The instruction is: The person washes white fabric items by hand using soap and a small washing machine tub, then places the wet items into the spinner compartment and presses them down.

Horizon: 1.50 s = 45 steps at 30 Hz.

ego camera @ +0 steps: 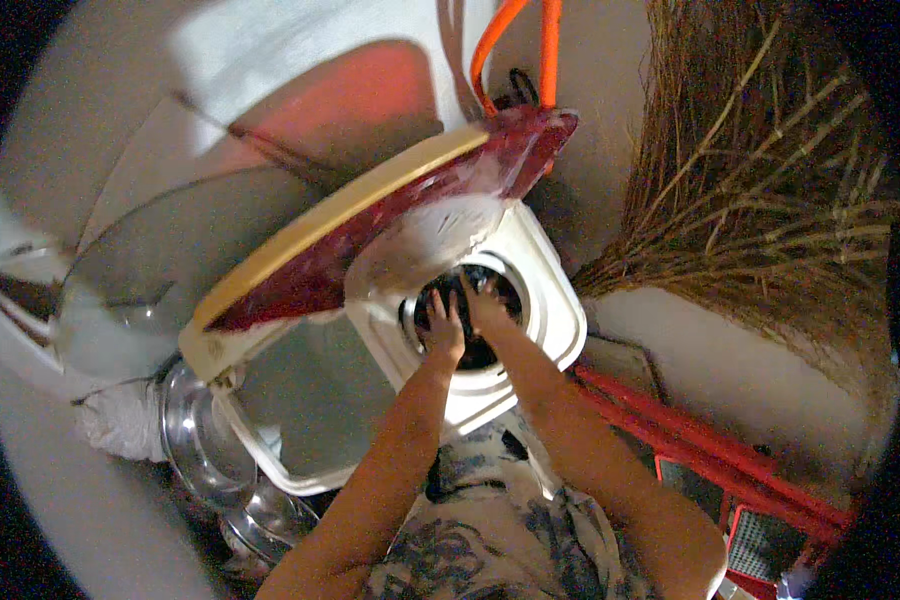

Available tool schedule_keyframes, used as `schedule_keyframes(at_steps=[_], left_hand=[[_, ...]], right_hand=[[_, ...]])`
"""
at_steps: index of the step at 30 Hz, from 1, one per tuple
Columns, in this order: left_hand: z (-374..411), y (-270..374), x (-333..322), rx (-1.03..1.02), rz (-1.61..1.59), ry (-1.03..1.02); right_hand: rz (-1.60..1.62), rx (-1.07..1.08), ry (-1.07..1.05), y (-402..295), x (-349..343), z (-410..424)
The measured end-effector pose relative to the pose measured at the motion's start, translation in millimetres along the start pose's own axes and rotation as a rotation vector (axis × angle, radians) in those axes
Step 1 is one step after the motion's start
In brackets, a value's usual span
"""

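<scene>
In front of me stands a twin-tub washing machine with a maroon and cream control panel [360,217]. Both my hands reach into the round opening of its spin tub [525,300]. My left hand [444,334] lies palm down with fingers spread, at the left side of the opening. Beside it, my right hand [486,304] points into the same opening, fingers apart. Under them is dark material [480,352], perhaps cloth; its shape is hard to make out. Left of the spin tub, the larger wash tub [315,401] is uncovered and looks grey inside.
An orange hose [549,52] rises behind the panel. Stick brooms [750,172] lean at the right, above a red metal frame [720,450]. Shiny metal vessels [202,435] stand left of the machine, near a whitish bag or cloth [124,420].
</scene>
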<state>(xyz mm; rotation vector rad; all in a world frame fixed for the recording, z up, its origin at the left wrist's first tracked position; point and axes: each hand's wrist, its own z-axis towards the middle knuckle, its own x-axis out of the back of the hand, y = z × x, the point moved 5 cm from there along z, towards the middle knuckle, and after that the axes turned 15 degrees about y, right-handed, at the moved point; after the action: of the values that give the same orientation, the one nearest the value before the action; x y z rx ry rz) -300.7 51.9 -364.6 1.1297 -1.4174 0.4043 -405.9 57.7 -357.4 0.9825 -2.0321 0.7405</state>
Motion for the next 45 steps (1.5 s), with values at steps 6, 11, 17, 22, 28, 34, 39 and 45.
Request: schedule_keyframes(at_steps=[6,11,17,22,28,34,39,45], left_hand=[[0,13,-5,0.236,0.156,0.018],[26,13,-13,0.553,-1.207,0.596],[15,-2,-57,0.215,0.175,0.216],[35,-45,-68,0.573,-0.191,0.264],[-39,24,106,-0.264,0.366,0.602],[-43,21,67,-0.172,0.313,0.135],[-20,34,57,-0.071,0.263,-0.005],[13,21,14,0.388,0.055,-0.153]], right_hand=[[0.614,-0.433,0.121,5,10,3],[0.653,-0.383,0.279,27,-38,33],[0.386,0.15,0.292,16,-33,15],[0.232,0.227,0.355,-13,16,-24],[-0.199,0.576,0.653,0,107,-108],[-0.568,0.637,0.042,-23,88,-102],[-0.2,0.372,-0.009,0,42,-37],[-0.15,0.115,0.205,44,-61,-7]])
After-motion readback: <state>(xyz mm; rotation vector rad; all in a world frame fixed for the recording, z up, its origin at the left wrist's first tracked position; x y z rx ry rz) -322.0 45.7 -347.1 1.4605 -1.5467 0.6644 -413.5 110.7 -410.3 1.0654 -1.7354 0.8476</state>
